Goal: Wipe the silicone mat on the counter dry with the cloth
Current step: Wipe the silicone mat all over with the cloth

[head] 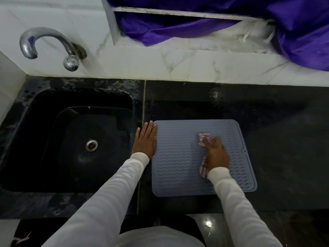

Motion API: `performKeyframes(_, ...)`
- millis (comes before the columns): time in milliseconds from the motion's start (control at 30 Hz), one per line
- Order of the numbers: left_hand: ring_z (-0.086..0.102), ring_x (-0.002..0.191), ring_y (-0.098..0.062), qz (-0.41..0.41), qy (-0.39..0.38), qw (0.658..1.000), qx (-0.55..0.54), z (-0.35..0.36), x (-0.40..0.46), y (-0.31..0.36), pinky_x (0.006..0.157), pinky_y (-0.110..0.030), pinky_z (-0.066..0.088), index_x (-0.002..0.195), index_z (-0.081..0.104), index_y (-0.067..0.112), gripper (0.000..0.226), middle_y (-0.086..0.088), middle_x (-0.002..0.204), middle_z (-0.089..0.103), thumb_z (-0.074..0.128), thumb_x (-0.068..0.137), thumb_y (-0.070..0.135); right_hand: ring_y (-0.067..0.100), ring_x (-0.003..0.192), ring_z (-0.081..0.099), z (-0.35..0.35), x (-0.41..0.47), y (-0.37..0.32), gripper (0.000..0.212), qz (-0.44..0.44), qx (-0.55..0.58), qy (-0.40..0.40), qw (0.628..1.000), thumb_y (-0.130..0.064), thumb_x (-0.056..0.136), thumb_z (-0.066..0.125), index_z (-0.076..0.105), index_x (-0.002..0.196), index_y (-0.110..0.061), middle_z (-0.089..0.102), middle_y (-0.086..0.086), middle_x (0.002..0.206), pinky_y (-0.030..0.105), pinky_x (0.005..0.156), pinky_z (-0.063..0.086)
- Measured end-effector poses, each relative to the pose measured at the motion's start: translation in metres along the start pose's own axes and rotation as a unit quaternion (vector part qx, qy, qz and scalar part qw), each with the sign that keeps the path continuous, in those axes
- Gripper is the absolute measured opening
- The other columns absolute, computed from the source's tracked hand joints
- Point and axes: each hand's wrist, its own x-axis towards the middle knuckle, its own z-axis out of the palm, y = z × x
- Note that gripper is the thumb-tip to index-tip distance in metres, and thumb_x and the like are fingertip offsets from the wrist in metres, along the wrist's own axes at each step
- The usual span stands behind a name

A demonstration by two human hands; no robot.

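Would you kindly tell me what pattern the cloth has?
White with dark red checked stripes, seen in the head view on the cloth.

- The silicone mat (pixel 179 168) looks matt grey-blue, ribbed all over with wavy ridges inside a smooth raised rim.
- The cloth (pixel 204 138) is soft woven fabric, white with dark checks, crumpled.
- The counter (pixel 284 148) is dark polished stone, faintly glossy, with pale wet smears along its back edge.
- The sink (pixel 74 139) is black and glossy, with a shiny metal drain (pixel 91 145).
- The tap (pixel 48 45) is chromed metal, dulled and spotted.
- The wall tiles (pixel 160 65) are glossy white with grey veining.
- The purple fabric (pixel 293 24) has a satin sheen.
- The sleeves (pixel 110 189) are white ribbed knit.
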Motion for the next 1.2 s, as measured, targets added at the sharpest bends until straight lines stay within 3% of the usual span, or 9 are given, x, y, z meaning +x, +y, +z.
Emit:
performKeyframes(67,-0.009,0.15,-0.02,0.004,-0.006,1.0,0.003,0.0,0.001,-0.001,0.119,-0.04,-0.009,0.155,-0.005,0.019,0.056,0.0,0.163,-0.008,0.009,0.102,0.028,0.03,0.095,0.058,-0.01,0.007,0.016,0.035,0.05,0.034,0.05,0.997,-0.062,0.088,0.049,0.05,0.096,-0.028,0.062,0.003,0.105,0.044,0.091,0.042)
performKeyframes(200,-0.011,0.149,-0.021,0.008,-0.012,1.0,-0.002,0.0,0.001,-0.003,0.12,-0.041,-0.009,0.155,-0.007,0.019,0.054,-0.001,0.163,-0.01,0.014,0.105,0.026,0.029,0.089,0.058,-0.028,0.021,0.037,0.044,0.142,0.063,0.089,0.984,-0.07,0.085,0.046,0.048,0.09,-0.026,0.061,0.005,0.097,0.038,0.08,0.038)
performKeyframes(467,-0.011,0.149,-0.021,0.014,-0.02,1.0,-0.018,-0.001,0.002,-0.004,0.121,-0.041,-0.009,0.155,-0.005,0.018,0.054,-0.001,0.163,-0.01,0.016,0.106,0.025,0.036,0.094,0.057,-0.054,0.034,0.056,0.048,0.258,0.179,0.129,0.941,-0.069,0.085,0.046,0.044,0.091,-0.021,0.058,0.012,0.1,0.036,0.079,0.032)
performKeyframes(567,-0.011,0.15,-0.02,0.017,-0.016,1.0,-0.014,-0.001,0.002,-0.005,0.12,-0.04,-0.009,0.155,-0.004,0.019,0.054,-0.001,0.163,-0.009,0.007,0.103,0.029,0.031,0.085,0.052,-0.059,0.029,0.044,0.045,0.265,0.204,0.128,0.934,-0.063,0.088,0.048,0.044,0.092,-0.018,0.054,0.007,0.085,0.034,0.076,0.032)
performKeyframes(667,-0.007,0.15,-0.021,0.022,-0.007,1.0,-0.017,0.001,0.001,-0.006,0.12,-0.04,-0.008,0.155,-0.003,0.019,0.064,-0.002,0.163,-0.006,-0.009,0.094,0.036,0.035,0.089,0.059,-0.062,0.021,0.021,0.041,0.225,0.215,0.12,0.943,-0.057,0.09,0.052,0.052,0.099,-0.018,0.048,-0.008,0.073,0.032,0.073,0.032)
performKeyframes(833,-0.007,0.15,-0.019,0.019,-0.001,0.999,-0.034,-0.001,0.0,-0.004,0.12,-0.038,-0.009,0.156,0.0,0.021,0.059,0.0,0.164,-0.004,-0.002,0.098,0.035,0.02,0.071,0.066,-0.026,-0.03,-0.074,0.04,0.056,0.238,0.033,0.969,-0.068,0.082,0.058,0.055,0.092,-0.029,0.068,-0.001,0.073,0.039,0.073,0.05)
performKeyframes(933,-0.005,0.15,-0.02,0.01,-0.004,0.999,-0.035,-0.002,0.0,-0.004,0.12,-0.04,-0.007,0.156,0.003,0.021,0.056,0.0,0.164,-0.001,0.023,0.104,0.031,0.022,0.092,0.062,0.018,-0.054,-0.124,0.022,-0.071,0.144,-0.02,0.987,-0.042,0.096,0.051,0.06,0.112,-0.031,0.065,0.001,0.105,0.038,0.079,0.05)
performKeyframes(1100,-0.006,0.15,-0.024,0.028,-0.012,0.999,0.012,0.003,0.001,-0.006,0.121,-0.045,-0.002,0.156,-0.001,0.017,0.072,-0.005,0.163,-0.006,0.035,0.1,0.044,0.037,0.083,0.062,0.072,-0.068,-0.145,0.052,-0.07,0.015,-0.072,0.995,-0.013,0.091,0.061,0.047,0.14,-0.012,0.047,0.022,0.134,0.044,0.062,0.055)
performKeyframes(1200,-0.006,0.15,-0.025,0.028,-0.007,0.999,0.023,0.004,0.001,-0.004,0.121,-0.045,-0.003,0.156,0.0,0.016,0.072,-0.006,0.164,-0.004,0.037,0.099,0.041,0.039,0.104,0.056,0.067,-0.06,-0.137,0.05,-0.121,-0.059,-0.065,0.989,-0.015,0.099,0.048,0.035,0.146,-0.016,0.03,0.022,0.146,0.047,0.081,0.053)
